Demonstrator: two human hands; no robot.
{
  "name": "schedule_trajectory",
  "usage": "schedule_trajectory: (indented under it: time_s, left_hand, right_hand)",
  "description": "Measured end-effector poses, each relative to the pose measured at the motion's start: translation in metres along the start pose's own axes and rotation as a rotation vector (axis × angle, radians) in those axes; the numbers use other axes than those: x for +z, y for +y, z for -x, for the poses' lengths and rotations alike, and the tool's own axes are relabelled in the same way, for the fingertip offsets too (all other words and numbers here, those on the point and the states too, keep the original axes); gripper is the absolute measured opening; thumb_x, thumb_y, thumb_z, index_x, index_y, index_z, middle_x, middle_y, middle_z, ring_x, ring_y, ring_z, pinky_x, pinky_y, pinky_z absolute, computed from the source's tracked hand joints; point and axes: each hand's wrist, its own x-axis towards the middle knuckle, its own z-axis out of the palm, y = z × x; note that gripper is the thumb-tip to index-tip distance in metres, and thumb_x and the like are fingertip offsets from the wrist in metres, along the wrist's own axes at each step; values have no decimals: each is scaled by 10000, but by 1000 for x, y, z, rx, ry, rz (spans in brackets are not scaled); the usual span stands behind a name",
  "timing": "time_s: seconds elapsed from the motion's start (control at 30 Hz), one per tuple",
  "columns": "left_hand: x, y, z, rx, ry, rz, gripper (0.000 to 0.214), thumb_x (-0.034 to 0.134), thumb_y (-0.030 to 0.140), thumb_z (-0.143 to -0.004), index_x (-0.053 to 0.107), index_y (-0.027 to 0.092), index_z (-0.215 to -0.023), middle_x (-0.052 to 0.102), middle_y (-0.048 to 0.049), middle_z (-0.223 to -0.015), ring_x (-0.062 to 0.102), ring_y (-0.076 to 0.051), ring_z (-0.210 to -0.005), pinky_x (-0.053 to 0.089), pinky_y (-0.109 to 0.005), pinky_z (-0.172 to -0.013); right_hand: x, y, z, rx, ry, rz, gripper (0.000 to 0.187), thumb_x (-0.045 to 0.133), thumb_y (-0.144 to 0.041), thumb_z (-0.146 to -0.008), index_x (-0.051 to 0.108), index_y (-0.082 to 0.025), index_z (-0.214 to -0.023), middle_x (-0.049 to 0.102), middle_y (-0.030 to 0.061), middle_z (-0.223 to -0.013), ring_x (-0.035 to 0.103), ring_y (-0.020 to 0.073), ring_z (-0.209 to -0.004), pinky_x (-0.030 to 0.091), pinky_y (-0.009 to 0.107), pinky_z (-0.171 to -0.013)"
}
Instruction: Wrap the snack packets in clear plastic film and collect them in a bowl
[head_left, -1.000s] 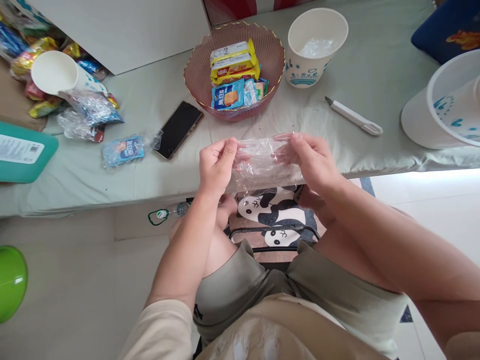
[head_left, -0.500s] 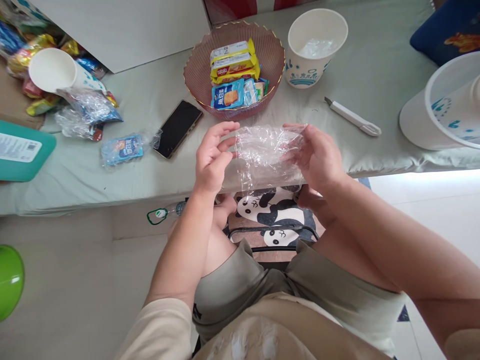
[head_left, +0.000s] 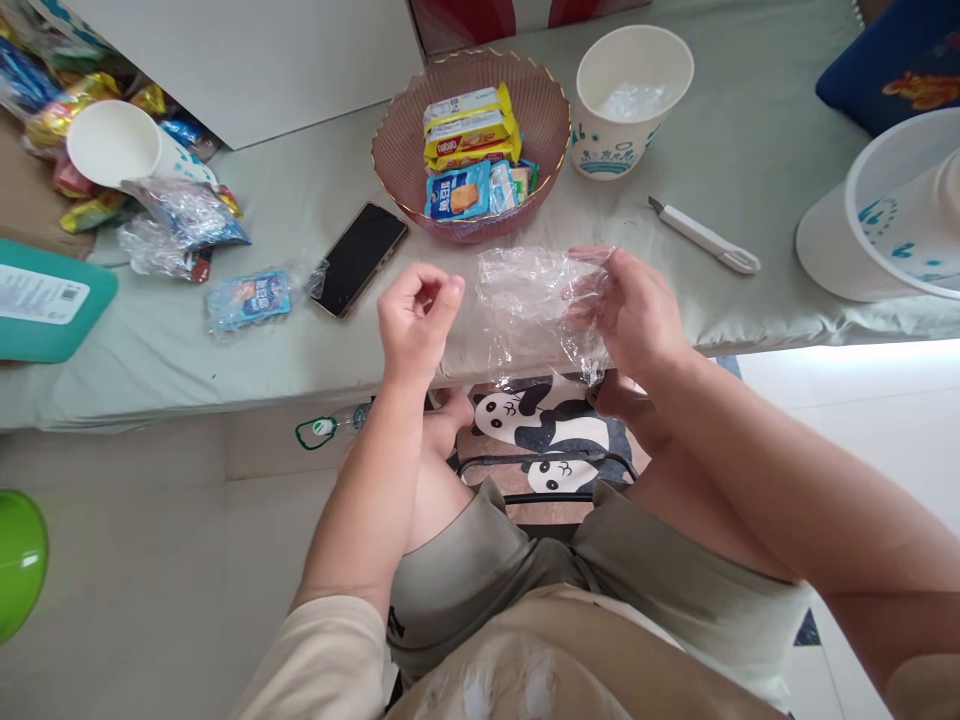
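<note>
Had 1 pc. of clear plastic film (head_left: pixel 517 300) in my R hand (head_left: pixel 641 310), gripped at its R side. V. thin, see-thru, crumpled all over, w/ bright glints along the creases. Upper part bunched & cloudier; lower part hung loose, uneven, over the worktop's (head_left: pixel 285 365) front edge. L side sat just beside my L hand (head_left: pixel 416 320), apart.

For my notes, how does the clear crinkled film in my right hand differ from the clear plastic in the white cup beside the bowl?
Place: the clear, crinkled plastic film is in your right grip; the clear plastic clump sits inside the white, blue-printed cup. Pose: the film hangs spread out, while the clump is bunched up. Size: the film shows a larger area than the clump. Both are see-through and shiny.
</note>
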Motion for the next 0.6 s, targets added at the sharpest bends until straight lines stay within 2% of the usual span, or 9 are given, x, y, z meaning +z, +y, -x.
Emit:
schedule_trajectory:
  time_s: [0.07,0.17,0.27,0.47,0.6]
  left_hand:
    - [1,7,0,-109,-95,2,467,756,641,-838,664,211,-680,499,26,-589,444,-87,-537,380,-237,-507]
    - [4,12,2,-204,-168,3,472,809,664,-759,738,201,-712,547,21,-583,431,-79,-517,361,-237,-493]
    - [6,10,2,-219,-158,2,485,824,680,-736,766,198,-727,579,13,-590,455,-81,-511,359,-237,-485]
    - [0,6,0,-213,-138,-66,439,759,608,-854,764,194,-707,645,-2,-584,531,-93,-490,407,-247,-496]
    - [-4,9,0,-179,-139,-87,376,780,538,-860,760,195,-709,588,23,-505,527,-92,-474,413,-242,-503]
  right_hand:
    - [1,1,0,-17,-1,9,569,581,-745,-905,710,-215,-1070,626,15,-763,617,121,-614,553,283,-624]
    - [2,2,1,-41,-17,29,580,582,-752,-904,717,-214,-1072,631,14,-767,626,121,-628,560,281,-631]
    - [3,4,3,-50,-39,69,568,579,-742,-918,727,-221,-1094,649,14,-783,640,120,-647,557,270,-628]
    - [1,5,2,-86,-22,119,561,578,-732,-930,746,-224,-1099,672,14,-776,631,113,-627,535,255,-593]
    - [-1,4,0,-117,6,176,594,564,-759,-929,753,-219,-1090,687,18,-770,625,108,-611,513,249,-575]
